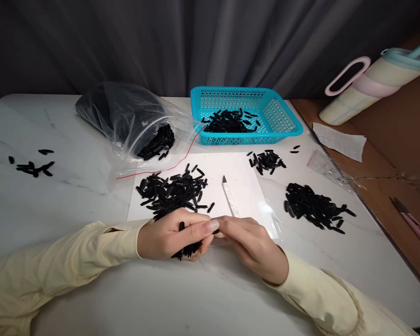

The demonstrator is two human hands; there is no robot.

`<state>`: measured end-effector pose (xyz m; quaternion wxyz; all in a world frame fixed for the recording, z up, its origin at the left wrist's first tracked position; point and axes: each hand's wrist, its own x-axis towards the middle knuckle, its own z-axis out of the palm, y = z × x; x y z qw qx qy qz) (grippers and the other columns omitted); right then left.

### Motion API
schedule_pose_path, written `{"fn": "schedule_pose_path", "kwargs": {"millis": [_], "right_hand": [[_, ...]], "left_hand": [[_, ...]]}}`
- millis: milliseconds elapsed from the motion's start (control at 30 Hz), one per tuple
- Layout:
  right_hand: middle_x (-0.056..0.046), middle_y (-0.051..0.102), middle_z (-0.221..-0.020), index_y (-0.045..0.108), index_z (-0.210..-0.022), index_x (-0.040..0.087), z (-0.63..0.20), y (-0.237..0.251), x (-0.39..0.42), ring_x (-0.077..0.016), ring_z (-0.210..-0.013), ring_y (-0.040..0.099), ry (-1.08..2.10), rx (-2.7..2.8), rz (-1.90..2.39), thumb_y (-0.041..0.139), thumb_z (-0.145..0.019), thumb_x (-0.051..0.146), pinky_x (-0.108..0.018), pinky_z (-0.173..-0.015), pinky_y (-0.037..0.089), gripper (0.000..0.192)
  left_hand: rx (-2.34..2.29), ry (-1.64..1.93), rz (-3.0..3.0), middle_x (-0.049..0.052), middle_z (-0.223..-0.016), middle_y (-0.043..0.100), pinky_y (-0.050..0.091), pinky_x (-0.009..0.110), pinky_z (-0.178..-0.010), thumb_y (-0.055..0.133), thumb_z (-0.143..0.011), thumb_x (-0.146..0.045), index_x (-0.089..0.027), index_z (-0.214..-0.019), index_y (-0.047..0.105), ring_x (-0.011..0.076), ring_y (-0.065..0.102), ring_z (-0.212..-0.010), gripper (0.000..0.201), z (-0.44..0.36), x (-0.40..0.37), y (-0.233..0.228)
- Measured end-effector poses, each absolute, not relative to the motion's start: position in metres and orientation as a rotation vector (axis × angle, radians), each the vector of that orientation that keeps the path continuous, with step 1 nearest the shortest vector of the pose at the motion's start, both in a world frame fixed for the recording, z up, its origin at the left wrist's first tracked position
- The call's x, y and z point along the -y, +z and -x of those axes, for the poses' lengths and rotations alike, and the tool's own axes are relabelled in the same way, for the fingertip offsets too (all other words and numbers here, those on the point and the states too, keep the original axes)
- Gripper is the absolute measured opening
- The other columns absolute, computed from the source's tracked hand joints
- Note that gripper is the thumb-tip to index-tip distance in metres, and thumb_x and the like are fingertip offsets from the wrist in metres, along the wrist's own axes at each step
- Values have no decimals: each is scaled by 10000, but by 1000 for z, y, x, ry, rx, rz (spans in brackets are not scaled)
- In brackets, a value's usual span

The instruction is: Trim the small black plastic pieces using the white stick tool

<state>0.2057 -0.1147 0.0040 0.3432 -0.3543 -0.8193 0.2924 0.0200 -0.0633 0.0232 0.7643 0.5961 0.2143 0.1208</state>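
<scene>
- At near edge of surface (56, 196), my left hand (171, 235) clenched on bunch of black pieces (187, 249); one pinched upright at fingertips
- right hand (255, 245) grips knife (231, 198), blade pointing away, w/ fingertips meeting left's
- loose pile (171, 191) just beyond left hand, nearer it than right
</scene>
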Motion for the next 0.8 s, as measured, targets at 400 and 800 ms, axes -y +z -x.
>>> {"fn": "schedule_pose_path", "kwargs": {"millis": [400, 800], "right_hand": [[41, 361, -361, 370, -660, 225, -320, 40, 127, -121, -245, 331, -248, 2382, 1810, 288, -921, 278, -254, -331, 164, 278], [52, 346, -370, 308, -648, 240, -301, 48, 127, -120, -264, 303, -282, 2340, 1745, 241, -964, 415, -262, -335, 178, 367]], "left_hand": [[-586, 224, -913, -52, -432, 377, 202, 126, -279, 418, -890, -398, -140, -562, 417, 37, 318, -323, 418, -27, 55, 16], [-594, 247, -817, -58, -461, 393, 197, 96, -239, 442, -861, -432, -150, -622, 419, 30, 298, -307, 370, -30, 51, 12]]}}
